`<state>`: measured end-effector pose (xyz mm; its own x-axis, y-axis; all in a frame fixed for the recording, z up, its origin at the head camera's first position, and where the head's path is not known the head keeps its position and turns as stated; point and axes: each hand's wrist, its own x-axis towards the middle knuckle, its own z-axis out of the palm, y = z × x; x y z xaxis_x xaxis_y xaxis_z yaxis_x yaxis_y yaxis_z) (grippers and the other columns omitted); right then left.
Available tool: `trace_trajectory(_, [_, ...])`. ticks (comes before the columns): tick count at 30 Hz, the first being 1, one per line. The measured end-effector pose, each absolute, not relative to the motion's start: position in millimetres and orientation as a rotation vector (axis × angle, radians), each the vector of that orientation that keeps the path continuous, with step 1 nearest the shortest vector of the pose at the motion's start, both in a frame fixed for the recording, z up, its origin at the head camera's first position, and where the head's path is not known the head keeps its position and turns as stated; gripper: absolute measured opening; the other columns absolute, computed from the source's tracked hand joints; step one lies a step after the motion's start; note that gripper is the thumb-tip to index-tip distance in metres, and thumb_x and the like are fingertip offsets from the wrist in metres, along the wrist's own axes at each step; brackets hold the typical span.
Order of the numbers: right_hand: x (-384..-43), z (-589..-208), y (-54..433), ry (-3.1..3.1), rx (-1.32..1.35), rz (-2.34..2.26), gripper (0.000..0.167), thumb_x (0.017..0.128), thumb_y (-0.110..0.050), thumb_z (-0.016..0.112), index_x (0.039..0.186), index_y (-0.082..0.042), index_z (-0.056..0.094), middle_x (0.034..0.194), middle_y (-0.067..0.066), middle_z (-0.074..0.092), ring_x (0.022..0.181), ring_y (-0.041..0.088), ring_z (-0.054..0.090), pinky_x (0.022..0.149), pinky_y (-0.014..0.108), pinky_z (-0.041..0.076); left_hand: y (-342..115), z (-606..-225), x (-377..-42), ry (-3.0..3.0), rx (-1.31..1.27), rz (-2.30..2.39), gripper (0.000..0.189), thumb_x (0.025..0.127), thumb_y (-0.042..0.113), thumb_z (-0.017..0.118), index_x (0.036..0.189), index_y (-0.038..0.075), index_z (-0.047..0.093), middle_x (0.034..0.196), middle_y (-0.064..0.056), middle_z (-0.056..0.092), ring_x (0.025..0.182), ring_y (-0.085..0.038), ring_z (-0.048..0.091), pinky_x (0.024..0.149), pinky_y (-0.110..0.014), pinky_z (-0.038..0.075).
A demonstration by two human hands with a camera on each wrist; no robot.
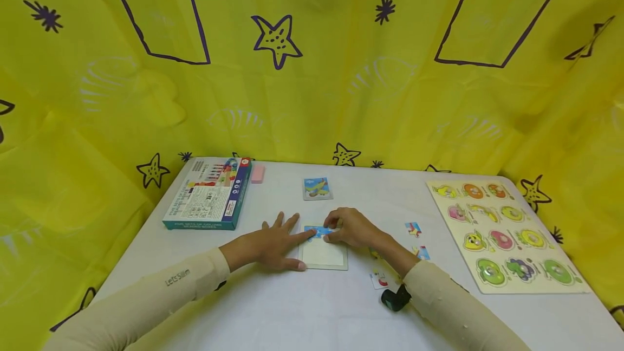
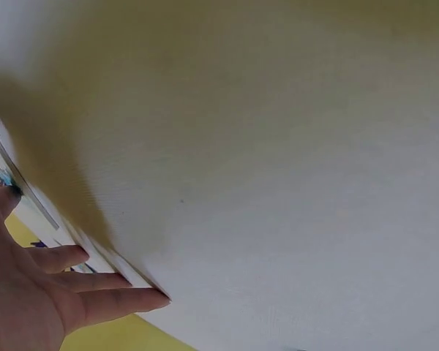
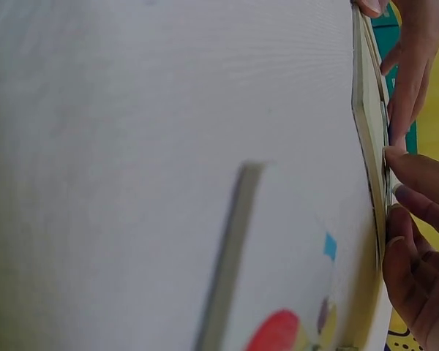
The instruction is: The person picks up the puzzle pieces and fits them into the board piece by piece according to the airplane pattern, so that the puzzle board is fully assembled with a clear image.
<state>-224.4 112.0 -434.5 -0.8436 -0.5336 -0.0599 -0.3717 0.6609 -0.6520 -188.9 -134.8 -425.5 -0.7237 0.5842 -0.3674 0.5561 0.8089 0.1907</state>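
A small pale puzzle tray [image 1: 323, 256] lies in front of me with blue jigsaw pieces [image 1: 322, 230] along its far edge. My left hand [image 1: 278, 245] spreads its fingers at the tray's left side; the index fingertip presses on the blue pieces and the thumb lies by the near left corner. From the right, my right hand [image 1: 356, 227] pinches a blue piece at the far right corner with bent thumb and fingers. In the right wrist view the fingertips of that right hand [image 3: 421, 241] meet the tray's edge [image 3: 366, 110]. The piece is mostly hidden by the fingers.
Loose puzzle pieces [image 1: 413, 229] lie around my right forearm, one [image 1: 379, 279] near a black object [image 1: 396, 299]. Beyond the tray sits a finished-looking picture puzzle [image 1: 317, 188]. A boxed set [image 1: 207, 194] and pink block [image 1: 258, 174] stand left; a fruit board [image 1: 504, 234] lies right.
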Motion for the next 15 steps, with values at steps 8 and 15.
trace_trajectory(8, [-224.7, -435.5, 113.2, 2.638, -0.735, -0.939, 0.018, 0.087, -0.018, 0.079, 0.103, -0.009, 0.075, 0.094, -0.002, 0.066, 0.091, 0.014, 0.058, 0.086, 0.034, 0.049, -134.3, -428.1, -189.5, 2.584, 0.845, 0.079, 0.084, 0.09, 0.072, 0.053, 0.16, 0.041, 0.02, 0.168, -0.018, 0.011, 0.148, -0.058, 0.013, 0.106, -0.077, 0.028])
trace_trajectory(15, [-223.6, -437.0, 113.7, 2.653, -0.744, -0.941, 0.017, 0.087, -0.017, 0.079, 0.103, -0.01, 0.076, 0.093, -0.003, 0.067, 0.089, 0.014, 0.058, 0.085, 0.034, 0.049, -134.3, -427.3, -188.8, 2.593, 0.856, 0.085, 0.084, 0.09, 0.072, 0.053, 0.16, 0.038, 0.021, 0.168, -0.019, 0.012, 0.148, -0.058, 0.014, 0.105, -0.077, 0.028])
